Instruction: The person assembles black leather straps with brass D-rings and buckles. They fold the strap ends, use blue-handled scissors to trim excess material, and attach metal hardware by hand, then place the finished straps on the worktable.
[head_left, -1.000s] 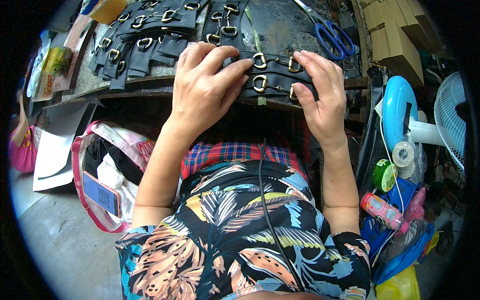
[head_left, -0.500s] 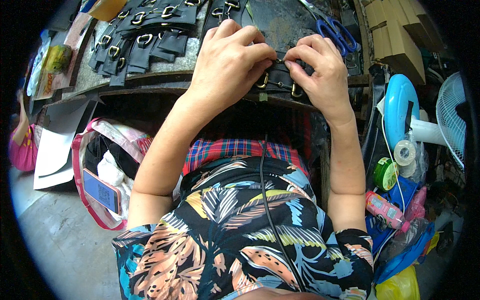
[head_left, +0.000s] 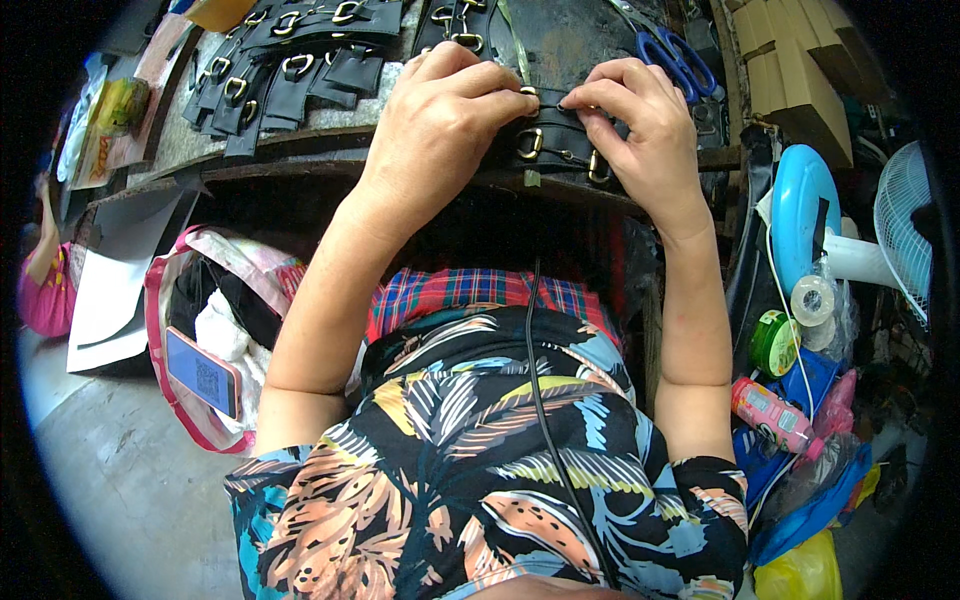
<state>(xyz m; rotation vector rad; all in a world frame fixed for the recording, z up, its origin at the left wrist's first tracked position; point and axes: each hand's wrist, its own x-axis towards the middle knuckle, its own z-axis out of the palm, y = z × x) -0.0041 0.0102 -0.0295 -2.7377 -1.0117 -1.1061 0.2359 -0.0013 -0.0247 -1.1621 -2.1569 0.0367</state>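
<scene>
A black leather strap piece [head_left: 558, 120] with gold-coloured metal rings lies across the near edge of the workbench, between my hands. Thumb and fingertips of my left hand [head_left: 435, 125] are pinched at a small gold-coloured fitting on its upper left part. My right hand [head_left: 645, 130] has its thumb and forefinger closed on the strap's upper edge, a short way to the right. Below the fingers hang a gold-coloured ring [head_left: 530, 143] and a second one by my right thumb. The fingers partly hide the fitting.
Several black straps with gold-coloured rings [head_left: 355, 75] lie on the bench at left. Blue-handled scissors [head_left: 680, 65] rest beyond my right hand. Cardboard pieces [head_left: 795, 80], a fan [head_left: 905, 235] and a pink bottle [head_left: 775, 415] stand to the right. A bag with a phone [head_left: 203, 372] is lower left.
My fingertips, close together before, are now farther apart, and a gold-coloured fitting shows by my left fingertips. The view has shifted slightly.
</scene>
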